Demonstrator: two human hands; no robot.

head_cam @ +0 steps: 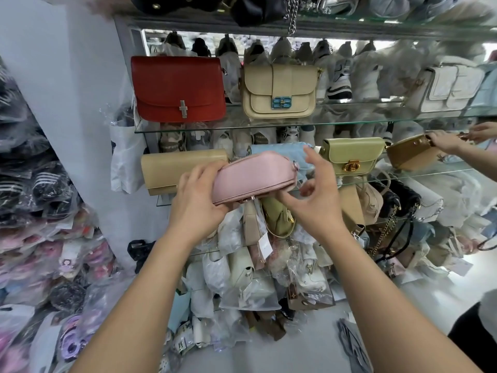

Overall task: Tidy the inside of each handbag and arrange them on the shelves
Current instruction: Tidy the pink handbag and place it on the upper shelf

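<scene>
My left hand grips the left end of a small pink handbag, held tilted in front of the middle glass shelf. My right hand is at the bag's right end, fingers spread and loosely curled, index finger touching its lower edge. On that shelf stand a beige wallet bag, a light blue bag partly hidden behind the pink one, and a green bag. The shelf above holds a red bag and a cream bag.
Another person's hands hold a tan bag at the right of the middle shelf. Lower shelves and the floor below are piled with wrapped bags. Bagged goods are stacked along the left wall.
</scene>
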